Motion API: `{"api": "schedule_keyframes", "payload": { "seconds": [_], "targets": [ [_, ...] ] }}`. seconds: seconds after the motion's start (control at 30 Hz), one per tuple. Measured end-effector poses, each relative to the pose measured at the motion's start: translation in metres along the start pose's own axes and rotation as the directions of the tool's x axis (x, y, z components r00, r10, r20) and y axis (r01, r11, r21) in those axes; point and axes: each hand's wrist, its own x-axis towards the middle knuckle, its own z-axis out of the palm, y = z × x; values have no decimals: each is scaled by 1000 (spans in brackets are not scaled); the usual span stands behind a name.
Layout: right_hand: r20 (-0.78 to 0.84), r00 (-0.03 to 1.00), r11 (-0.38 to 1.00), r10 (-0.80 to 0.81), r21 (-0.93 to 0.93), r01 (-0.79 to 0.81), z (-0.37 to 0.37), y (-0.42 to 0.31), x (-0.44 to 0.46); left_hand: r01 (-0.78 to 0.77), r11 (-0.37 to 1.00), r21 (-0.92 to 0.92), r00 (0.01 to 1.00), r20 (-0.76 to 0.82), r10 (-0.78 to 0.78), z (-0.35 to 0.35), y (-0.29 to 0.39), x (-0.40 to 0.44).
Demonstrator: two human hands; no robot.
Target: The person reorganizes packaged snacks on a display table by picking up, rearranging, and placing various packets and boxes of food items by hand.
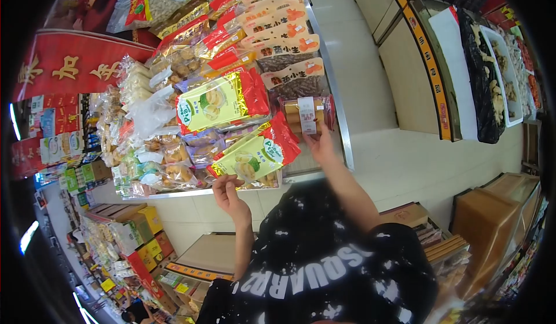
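My right hand (320, 145) is at the near edge of a clear pack of brown rolls (307, 114) with a white label, its thumb and fingers closed on that edge. Below the near corner of a green and red snack bag (255, 157), my left hand (231, 199) is raised with loosely curled fingers apart and nothing seen between them. This bag lies tilted over other packs. Another green and red bag (217, 102) rests just beyond it. Dark snack packs with cream headers (292, 76) lie in a row above the rolls.
A metal-edged display stand (341, 124) holds many bagged snacks, with a red sign (78, 66) at its left. White trays of goods (507, 72) stand on a counter at the right. Cardboard boxes (483, 219) are at the lower right, and shelves of goods at the lower left.
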Motion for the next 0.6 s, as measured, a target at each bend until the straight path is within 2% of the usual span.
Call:
{"api": "schedule_keyframes", "payload": {
  "seconds": [0.07, 0.1, 0.17, 0.3, 0.37, 0.4, 0.47, 0.5, 0.57, 0.6],
  "targets": [
    [-58, 996, 990, 70, -119, -77, -4, -4, 3, 7, 1000, 18, 1000, 0, -7, 7, 4, -5],
    [-53, 996, 990, 75, -114, -80, -2, -9, -1, 17, 1000, 21, 1000, -3, -17, 10, 5, -7],
    [-153, 982, 969, 113, -199, -143, 2, -19, -17, 10, 1000, 21, 1000, -14, -9, 15, 6, -10],
    [-119, 981, 953, 154, -246, -179, 4, -37, -26, 19, 1000, 23, 999, -31, -18, 28, 9, -13],
    [-118, 993, 883, -29, -469, -30, 12, -43, -31, 28, 1000, 14, 999, -29, -28, 34, 9, -15],
    [-106, 994, 880, -4, -472, -47, 16, -47, -38, 45, 999, 1, 999, -5, -45, 35, 10, -16],
    [213, 955, 763, -207, -575, 294, 34, -66, -52, 21, 1000, -3, 1000, -22, -21, 34, 9, -15],
    [230, 954, 764, -193, -575, 293, 40, -70, -56, 9, 1000, 25, 1000, -13, -9, 32, 9, -14],
    [197, 906, 637, -374, -656, 405, 49, -79, -63, -8, 999, 42, 1000, -1, 8, 29, 7, -10],
    [205, 904, 636, -375, -653, 411, 54, -84, -67, -14, 999, 38, 1000, -4, 14, 26, 9, -6]
  ]
}}
